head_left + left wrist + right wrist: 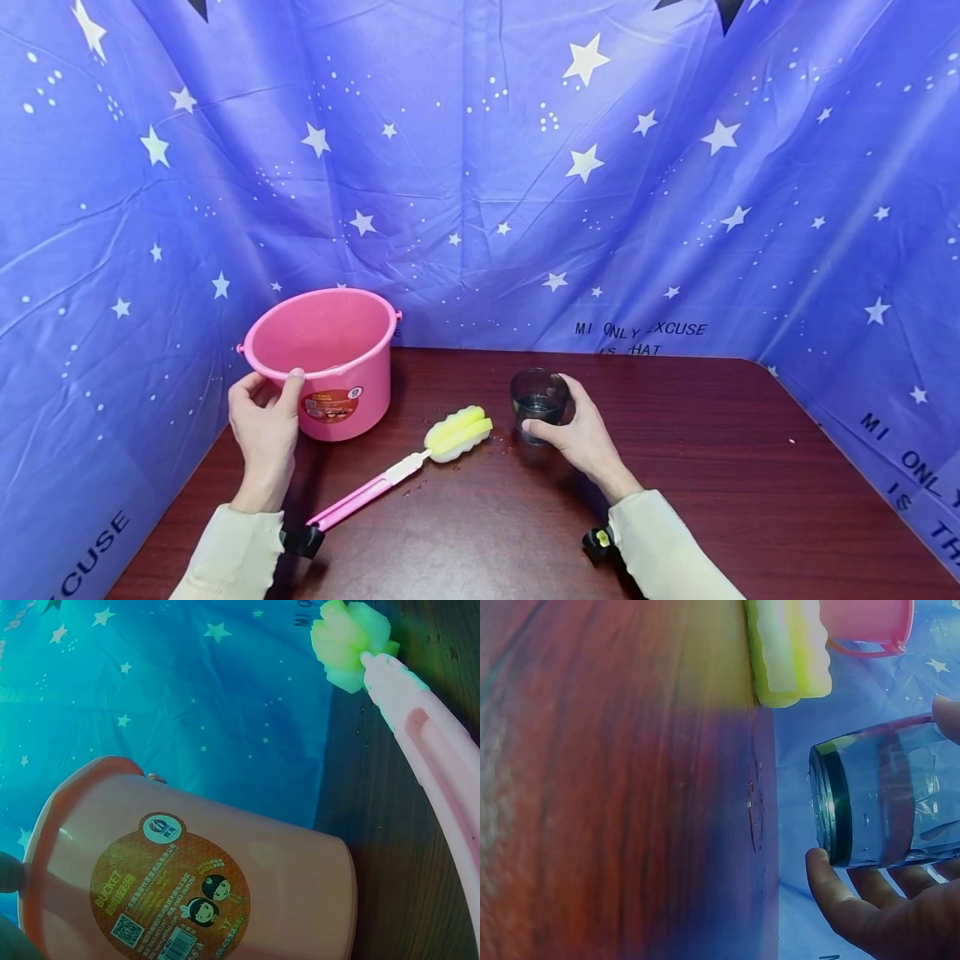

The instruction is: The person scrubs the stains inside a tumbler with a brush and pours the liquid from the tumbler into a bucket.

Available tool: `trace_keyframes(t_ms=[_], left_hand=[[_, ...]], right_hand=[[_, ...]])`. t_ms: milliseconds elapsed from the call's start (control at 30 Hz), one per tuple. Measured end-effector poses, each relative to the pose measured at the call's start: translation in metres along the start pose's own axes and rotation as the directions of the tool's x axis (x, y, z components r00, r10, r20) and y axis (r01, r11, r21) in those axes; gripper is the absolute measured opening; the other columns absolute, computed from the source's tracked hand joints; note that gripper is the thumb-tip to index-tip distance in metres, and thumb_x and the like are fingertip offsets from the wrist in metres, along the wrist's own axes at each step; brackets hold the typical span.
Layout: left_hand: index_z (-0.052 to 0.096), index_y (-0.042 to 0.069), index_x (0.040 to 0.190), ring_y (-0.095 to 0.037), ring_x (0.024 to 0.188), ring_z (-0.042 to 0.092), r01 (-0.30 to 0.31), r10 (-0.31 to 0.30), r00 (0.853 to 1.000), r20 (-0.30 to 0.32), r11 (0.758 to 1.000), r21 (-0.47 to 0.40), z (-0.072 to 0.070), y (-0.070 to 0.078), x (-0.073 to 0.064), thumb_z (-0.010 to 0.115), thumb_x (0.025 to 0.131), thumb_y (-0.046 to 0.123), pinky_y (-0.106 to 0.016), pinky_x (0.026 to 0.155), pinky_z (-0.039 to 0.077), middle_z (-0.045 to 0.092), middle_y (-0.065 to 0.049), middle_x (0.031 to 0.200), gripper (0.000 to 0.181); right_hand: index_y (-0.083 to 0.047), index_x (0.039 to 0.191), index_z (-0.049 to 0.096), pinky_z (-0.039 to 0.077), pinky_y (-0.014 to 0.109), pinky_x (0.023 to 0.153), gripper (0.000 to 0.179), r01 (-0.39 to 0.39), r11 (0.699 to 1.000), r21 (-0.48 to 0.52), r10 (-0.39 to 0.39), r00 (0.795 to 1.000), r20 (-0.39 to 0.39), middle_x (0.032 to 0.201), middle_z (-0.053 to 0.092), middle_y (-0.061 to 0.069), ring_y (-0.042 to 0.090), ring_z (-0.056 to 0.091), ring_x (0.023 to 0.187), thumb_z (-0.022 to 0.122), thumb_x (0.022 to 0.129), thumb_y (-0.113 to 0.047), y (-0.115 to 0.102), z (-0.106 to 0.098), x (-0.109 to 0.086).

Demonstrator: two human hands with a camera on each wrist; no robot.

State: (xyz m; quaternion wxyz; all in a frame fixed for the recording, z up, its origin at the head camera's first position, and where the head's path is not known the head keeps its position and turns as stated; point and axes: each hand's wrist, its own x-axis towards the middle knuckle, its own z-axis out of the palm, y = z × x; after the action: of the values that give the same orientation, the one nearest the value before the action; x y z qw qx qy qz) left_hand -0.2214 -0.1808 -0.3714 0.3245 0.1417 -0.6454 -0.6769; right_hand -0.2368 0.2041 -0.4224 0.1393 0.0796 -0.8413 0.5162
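Note:
At the left of the head view stands a pink bucket with a round label on its side. My left hand holds the bucket at its near rim, with the thumb on the rim; its other fingers are partly hidden. On the right, my right hand grips a dark tinted glass, thumb on one side and fingers on the other. In the right wrist view the base of the glass is just off the table. Between the hands lies a sponge bottle brush with a pink and white handle.
The dark red wooden table carries several water drops near the brush head. A blue star-printed cloth hangs behind and along both sides. A black strap with a camera is on the left wrist.

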Motion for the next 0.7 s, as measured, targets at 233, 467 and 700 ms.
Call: trace_keyframes(t_ms=[233,467,700], left_hand=[[0.042,0.007,0.124,-0.016,0.105,0.049,-0.002,0.002,1.0,-0.005,1.0,-0.003,0.0,0.0,0.0,0.073,0.084,0.021,-0.026,0.094,0.044,0.044,0.002,0.113,0.053],[0.041,0.005,0.125,-0.015,0.104,0.049,0.003,-0.003,1.0,-0.011,1.0,0.004,0.0,-0.001,0.001,0.073,0.084,0.022,-0.029,0.097,0.043,0.044,0.004,0.112,0.055],[0.042,0.008,0.124,-0.014,0.104,0.048,0.009,-0.009,1.0,-0.013,1.0,0.003,0.001,-0.003,0.002,0.073,0.084,0.021,-0.027,0.095,0.043,0.043,0.004,0.112,0.052]], right_hand=[[-0.015,0.135,0.045,0.039,0.045,0.094,0.083,0.006,1.0,0.006,-0.006,1.0,-0.007,0.125,0.056,0.009,0.025,0.053,0.112,0.088,0.065,-0.028,-0.002,0.0,0.001],[-0.015,0.135,0.044,0.039,0.044,0.094,0.084,0.013,1.0,0.009,-0.013,1.0,-0.011,0.125,0.056,0.008,0.024,0.053,0.112,0.088,0.065,-0.029,-0.006,0.001,0.005],[-0.017,0.135,0.045,0.041,0.043,0.092,0.082,0.015,1.0,0.021,-0.015,1.0,-0.003,0.125,0.055,0.007,0.022,0.053,0.111,0.088,0.066,-0.029,-0.013,0.002,0.009]])
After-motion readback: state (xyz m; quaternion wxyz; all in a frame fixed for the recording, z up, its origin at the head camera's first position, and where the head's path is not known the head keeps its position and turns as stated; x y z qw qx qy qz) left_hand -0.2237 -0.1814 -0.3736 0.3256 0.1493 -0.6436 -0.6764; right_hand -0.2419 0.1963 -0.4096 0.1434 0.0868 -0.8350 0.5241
